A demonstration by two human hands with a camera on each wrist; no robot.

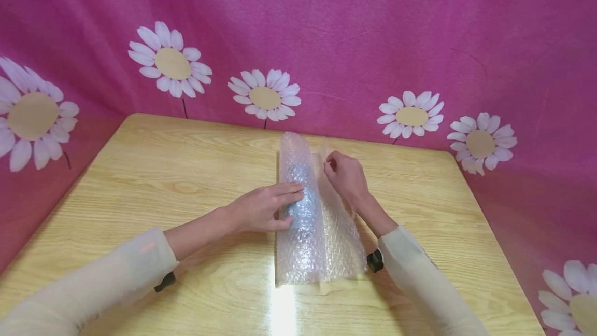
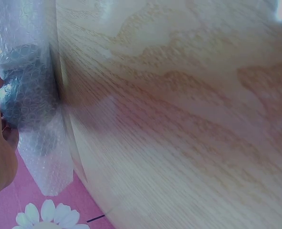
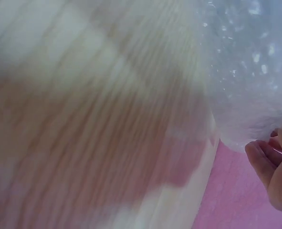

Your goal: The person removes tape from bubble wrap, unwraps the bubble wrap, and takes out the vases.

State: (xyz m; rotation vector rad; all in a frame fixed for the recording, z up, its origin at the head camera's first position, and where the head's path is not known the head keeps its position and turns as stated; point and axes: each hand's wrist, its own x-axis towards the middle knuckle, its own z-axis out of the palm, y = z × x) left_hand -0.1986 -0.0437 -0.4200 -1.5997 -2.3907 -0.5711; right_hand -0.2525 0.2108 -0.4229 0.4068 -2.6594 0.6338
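Observation:
A sheet of bubble wrap (image 1: 342, 245) lies on the table, its left part folded over a bluish thing (image 1: 298, 174). Through the plastic in the left wrist view that thing looks dark and rounded (image 2: 28, 90); its kind cannot be made out. My left hand (image 1: 263, 207) rests on the wrapped bundle from the left, fingers fairly straight across its top and thumb set apart nearer me. At the sheet's far right part, my right hand (image 1: 347, 175) pinches the bubble wrap between curled fingers and thumb. The right wrist view shows these fingers (image 3: 260, 164) at the plastic's edge.
The wooden table (image 1: 186, 180) carries the bundle near its middle, with the bundle's far end close to the back edge. A pink cloth (image 1: 336, 40) printed with white daisies hangs behind and along both sides. A bright reflection lies on the tabletop in front of the bundle.

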